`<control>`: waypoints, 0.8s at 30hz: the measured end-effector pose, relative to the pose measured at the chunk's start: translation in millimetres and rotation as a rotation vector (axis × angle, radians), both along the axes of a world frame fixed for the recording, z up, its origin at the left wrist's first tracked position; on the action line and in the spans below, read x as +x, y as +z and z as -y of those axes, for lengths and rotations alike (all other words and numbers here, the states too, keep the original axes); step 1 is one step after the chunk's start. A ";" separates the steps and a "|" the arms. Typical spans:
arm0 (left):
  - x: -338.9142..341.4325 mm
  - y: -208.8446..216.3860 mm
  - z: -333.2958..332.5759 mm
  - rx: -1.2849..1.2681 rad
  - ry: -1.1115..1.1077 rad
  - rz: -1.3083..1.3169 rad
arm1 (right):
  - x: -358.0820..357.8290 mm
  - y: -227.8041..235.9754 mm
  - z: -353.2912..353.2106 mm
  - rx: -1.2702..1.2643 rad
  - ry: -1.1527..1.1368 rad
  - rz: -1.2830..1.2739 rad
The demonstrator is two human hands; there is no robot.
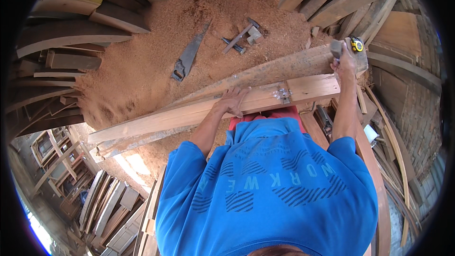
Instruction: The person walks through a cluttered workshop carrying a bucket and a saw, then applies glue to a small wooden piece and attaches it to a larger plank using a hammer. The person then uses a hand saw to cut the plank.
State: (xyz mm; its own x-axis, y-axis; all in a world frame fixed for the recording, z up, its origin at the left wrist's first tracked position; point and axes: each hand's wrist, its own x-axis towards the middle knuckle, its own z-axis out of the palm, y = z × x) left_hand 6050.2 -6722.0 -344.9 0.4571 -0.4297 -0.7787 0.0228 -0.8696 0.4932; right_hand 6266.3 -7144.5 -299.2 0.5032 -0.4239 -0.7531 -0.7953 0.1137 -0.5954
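My left hand [232, 100] lies open on a long, pale wooden beam [189, 113], fingers spread over its upper face. Farther right, my right hand [346, 65] is closed around a small grey-brown block [336, 47], which is blurred; its exact kind is unclear. It is raised above the beam's right end, close to a yellow-and-black tape measure [357, 44]. The tape measure rests on a rougher, thicker timber [294, 65] behind the beam. A whitish, scuffed patch [283, 95] marks the beam between my hands.
Sawdust [142, 76] covers the floor, with a handsaw [189, 54], a hammer [239, 37] and a pale block [254, 34] lying on it. Stacked timbers [76, 33] line the left and far sides. Long wooden strips [393, 137] lean at right, near a brick wall [419, 114].
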 end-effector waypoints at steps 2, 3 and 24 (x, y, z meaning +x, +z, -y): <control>-2.6 -19.4 -8.2 -0.070 0.019 -0.006 | -4.2 -10.3 51.0 0.118 -0.143 0.029; -2.7 -27.6 -11.0 -0.105 0.028 -0.011 | -6.7 -14.0 75.1 0.176 -0.216 0.043; 19.6 48.0 -13.2 0.191 0.128 0.363 | -91.2 16.3 155.7 0.503 -0.038 0.266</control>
